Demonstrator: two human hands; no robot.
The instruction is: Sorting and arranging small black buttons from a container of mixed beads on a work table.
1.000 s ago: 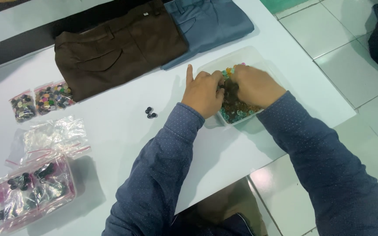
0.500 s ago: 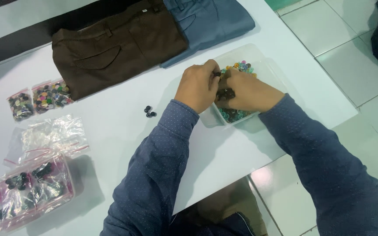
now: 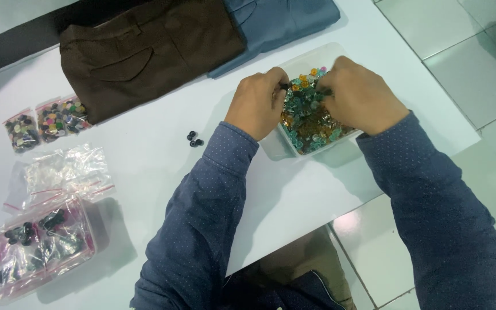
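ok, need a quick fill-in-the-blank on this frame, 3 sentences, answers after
1. Both the left hand and the right hand reach into a clear ____ full of coloured buttons.
2. The folded trousers nearest the two loose dark buttons are ____ in colour.
3. The small bags of buttons lie on the person's ____ side of the white table.

Missing words: container; brown; left

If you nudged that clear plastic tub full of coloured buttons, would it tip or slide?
The clear plastic tub would probably slide: it looks low and wide on the smooth white table. Heaped coloured buttons likely add weight. Both hands are in it.
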